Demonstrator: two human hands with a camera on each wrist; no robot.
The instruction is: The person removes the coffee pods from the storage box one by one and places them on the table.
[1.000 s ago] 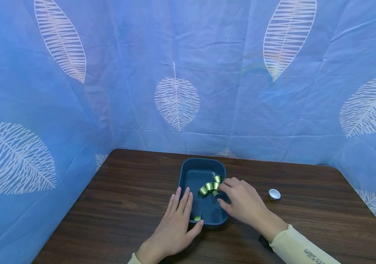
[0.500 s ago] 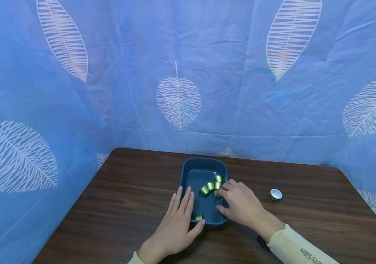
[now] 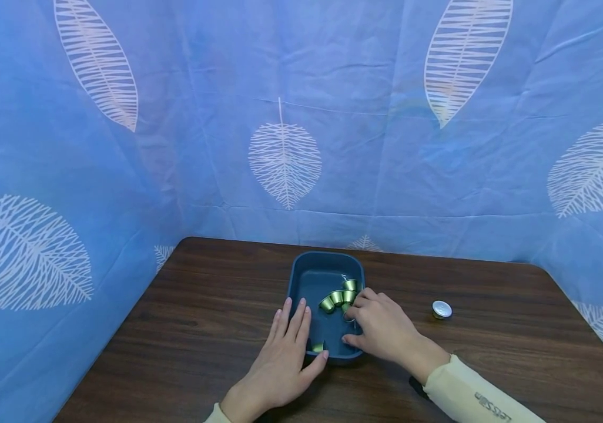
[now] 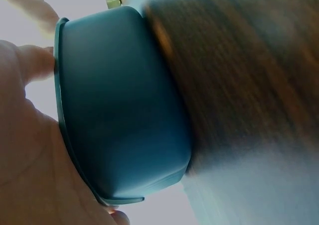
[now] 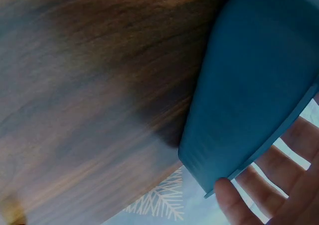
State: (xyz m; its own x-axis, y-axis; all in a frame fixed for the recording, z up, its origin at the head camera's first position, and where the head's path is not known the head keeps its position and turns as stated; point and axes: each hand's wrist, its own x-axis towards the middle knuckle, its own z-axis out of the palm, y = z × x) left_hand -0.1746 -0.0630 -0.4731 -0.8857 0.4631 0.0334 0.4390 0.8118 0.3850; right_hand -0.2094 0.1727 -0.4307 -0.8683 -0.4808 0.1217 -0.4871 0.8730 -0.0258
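Observation:
A dark blue rectangular box [image 3: 327, 341] stands on the table, holding several green-gold coffee capsules [image 3: 336, 298] clustered at its right side. One more capsule [image 3: 318, 347] lies in its near left corner. My left hand [image 3: 280, 364] rests over the box's left rim and near corner with straight fingers; the left wrist view shows the outer box wall [image 4: 119, 105] beside the palm. My right hand [image 3: 386, 326] reaches over the right rim. Its fingertips touch the nearest capsule of the cluster, partly hidden by them, while the thumb is spread apart from it.
Another coffee capsule [image 3: 441, 309], silver lid up, sits on the dark wooden table [image 3: 217, 294] to the right of the box. A blue cloth [image 3: 365, 147] with white leaf prints hangs behind and at both sides.
My right thumb has moved away from the capsule, toward the near end of the box, and the fingers have shifted slightly left. The left hand stays in place.

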